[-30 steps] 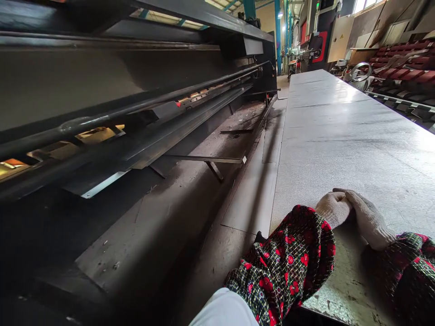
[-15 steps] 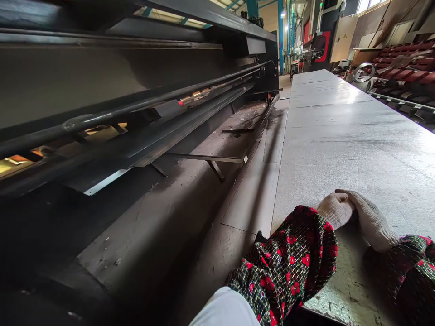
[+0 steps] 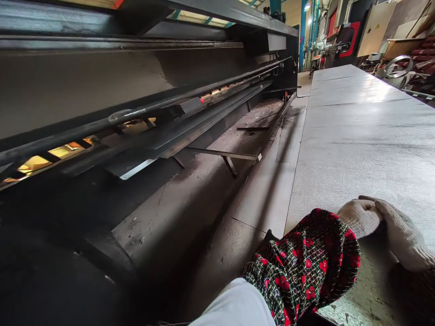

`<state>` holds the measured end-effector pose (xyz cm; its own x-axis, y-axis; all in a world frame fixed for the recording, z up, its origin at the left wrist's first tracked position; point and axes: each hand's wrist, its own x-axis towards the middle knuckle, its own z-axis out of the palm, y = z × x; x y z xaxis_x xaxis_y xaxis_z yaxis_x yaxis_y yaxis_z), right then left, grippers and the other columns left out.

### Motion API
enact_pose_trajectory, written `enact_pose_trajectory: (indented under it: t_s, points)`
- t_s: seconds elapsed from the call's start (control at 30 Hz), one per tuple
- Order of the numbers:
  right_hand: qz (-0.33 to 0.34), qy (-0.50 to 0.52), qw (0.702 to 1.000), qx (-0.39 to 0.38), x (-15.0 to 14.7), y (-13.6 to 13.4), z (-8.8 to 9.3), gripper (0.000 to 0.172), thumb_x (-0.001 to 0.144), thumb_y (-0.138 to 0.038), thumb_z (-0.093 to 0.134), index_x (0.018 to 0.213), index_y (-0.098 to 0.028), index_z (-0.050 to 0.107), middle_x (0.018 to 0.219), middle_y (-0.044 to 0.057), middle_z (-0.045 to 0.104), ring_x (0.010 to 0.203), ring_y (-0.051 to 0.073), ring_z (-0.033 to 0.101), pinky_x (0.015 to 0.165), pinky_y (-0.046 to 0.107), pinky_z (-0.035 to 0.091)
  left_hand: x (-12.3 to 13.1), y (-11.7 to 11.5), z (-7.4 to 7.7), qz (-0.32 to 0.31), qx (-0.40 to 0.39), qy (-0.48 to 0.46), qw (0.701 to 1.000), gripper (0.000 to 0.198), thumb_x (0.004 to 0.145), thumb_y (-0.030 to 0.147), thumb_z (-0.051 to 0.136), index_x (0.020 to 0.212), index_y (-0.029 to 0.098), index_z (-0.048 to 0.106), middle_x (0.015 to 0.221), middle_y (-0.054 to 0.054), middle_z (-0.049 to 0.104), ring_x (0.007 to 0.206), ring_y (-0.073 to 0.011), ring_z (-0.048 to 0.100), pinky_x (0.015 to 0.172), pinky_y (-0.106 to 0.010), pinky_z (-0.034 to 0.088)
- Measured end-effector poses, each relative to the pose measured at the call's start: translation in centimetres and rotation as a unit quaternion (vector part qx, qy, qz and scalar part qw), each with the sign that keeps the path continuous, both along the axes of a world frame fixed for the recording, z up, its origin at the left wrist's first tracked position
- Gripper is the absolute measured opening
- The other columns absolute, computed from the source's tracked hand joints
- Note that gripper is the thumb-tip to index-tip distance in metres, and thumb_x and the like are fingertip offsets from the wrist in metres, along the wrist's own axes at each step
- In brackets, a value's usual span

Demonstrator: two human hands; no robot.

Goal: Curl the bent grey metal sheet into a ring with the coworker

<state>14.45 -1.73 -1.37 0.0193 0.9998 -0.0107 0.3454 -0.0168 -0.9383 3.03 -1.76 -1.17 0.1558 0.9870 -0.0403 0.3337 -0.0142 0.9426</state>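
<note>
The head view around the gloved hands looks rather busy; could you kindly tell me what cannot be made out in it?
Head view:
- The left glove's fingers, hidden by the right glove.
- The metal sheet beneath the hands, covered by the gloves and floral sleeve.
- The right forearm, cut off by the right edge and lost in shadow.
- The dark machine's interior, seen only through narrow lit gaps.
- The warning label on the cabinet, too small to read.

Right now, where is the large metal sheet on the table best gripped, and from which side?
Probably best at the near edge of the metal sheet, from your own side, where your gloved left hand and gloved right hand rest. It lies flat and stretches far ahead, so that edge is the one within reach; its long left side faces the long black machine.
</note>
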Motion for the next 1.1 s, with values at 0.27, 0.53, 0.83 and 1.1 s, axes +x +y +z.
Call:
enact_pose_trajectory:
  t_s: [0.27, 0.53, 0.83, 1.1]
  points:
    - [-0.012, -0.009, 0.999, 0.029, -0.1, 0.0, -0.1, 0.038, 0.081, -0.051, 0.041, 0.102, -0.029, 0.065, 0.113, -0.003, 0.065, 0.111, 0.022, 0.054, 0.103, 0.033, 0.036, -0.3, -0.5, 1.5, 0.001, -0.02, 0.0, 1.0, 0.029, 0.075, 0.039, 0.049, 0.059, 0.015, 0.056, 0.05, 0.003, 0.036, 0.049, -0.006, 0.034, 0.045, -0.022, 0.022]
    - [0.01, -0.029, 0.999, 0.04, 0.0, 0.0, 0.1, 0.041, 0.081, -0.05, 0.039, 0.103, -0.028, 0.065, 0.109, -0.002, 0.066, 0.111, 0.023, 0.054, 0.101, 0.033, 0.039, -0.3, -0.4, 1.6, -0.001, -0.039, 0.04, 0.998, 0.033, 0.077, 0.042, 0.047, 0.075, 0.016, 0.067, 0.053, 0.003, 0.043, 0.052, -0.0071, 0.037, 0.048, -0.02, 0.027]
    - [0.013, -0.02, 0.999, 0.028, 0.0, 0.1, -0.1, 0.041, 0.081, -0.051, 0.039, 0.103, -0.028, 0.065, 0.111, -0.003, 0.065, 0.111, 0.021, 0.053, 0.102, 0.031, 0.037, -0.2, -0.4, 1.1, 0.0, -0.015, 0.028, 1.0, 0.034, 0.076, 0.045, 0.045, 0.063, 0.016, 0.059, 0.051, 0.003, 0.038, 0.049, -0.0061, 0.035, 0.046, -0.021, 0.022]
    - [0.013, -0.036, 0.999, 0.032, -0.1, 0.1, 0.2, 0.041, 0.081, -0.049, 0.038, 0.104, -0.028, 0.065, 0.113, -0.002, 0.065, 0.113, 0.022, 0.052, 0.102, 0.034, 0.037, -0.2, -0.4, 1.2, 0.005, -0.019, 0.029, 0.999, 0.035, 0.075, 0.046, 0.046, 0.064, 0.016, 0.06, 0.051, 0.003, 0.037, 0.05, -0.0065, 0.035, 0.046, -0.021, 0.023]
